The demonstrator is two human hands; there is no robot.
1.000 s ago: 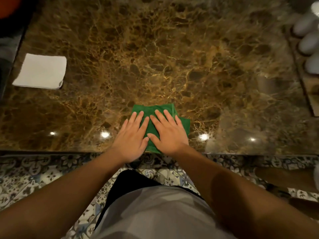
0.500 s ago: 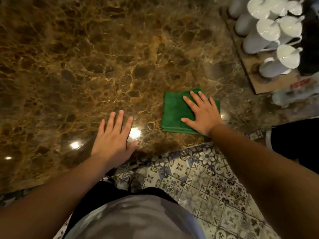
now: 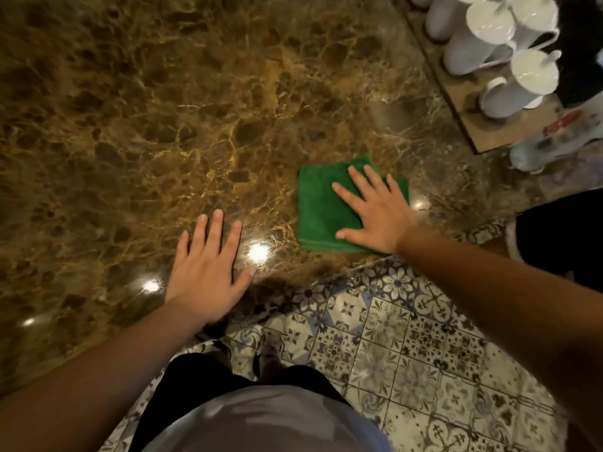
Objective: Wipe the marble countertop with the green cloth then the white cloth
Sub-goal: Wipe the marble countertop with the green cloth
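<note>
Since a second ago, both hands have parted and the folded green cloth [image 3: 321, 207] has slid right along the near edge of the brown marble countertop [image 3: 163, 109]; right hand [image 3: 375, 213] lies flat on it, fingers spread, gripping nothing; left hand [image 3: 205, 269] rests flat on bare marble, released; white ceramic mugs [image 3: 496, 47] stand far right on a wooden board [image 3: 483, 132].

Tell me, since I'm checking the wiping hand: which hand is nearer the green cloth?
Right. The right hand lies flat on the green cloth; the left hand rests on bare marble beside it.
</note>
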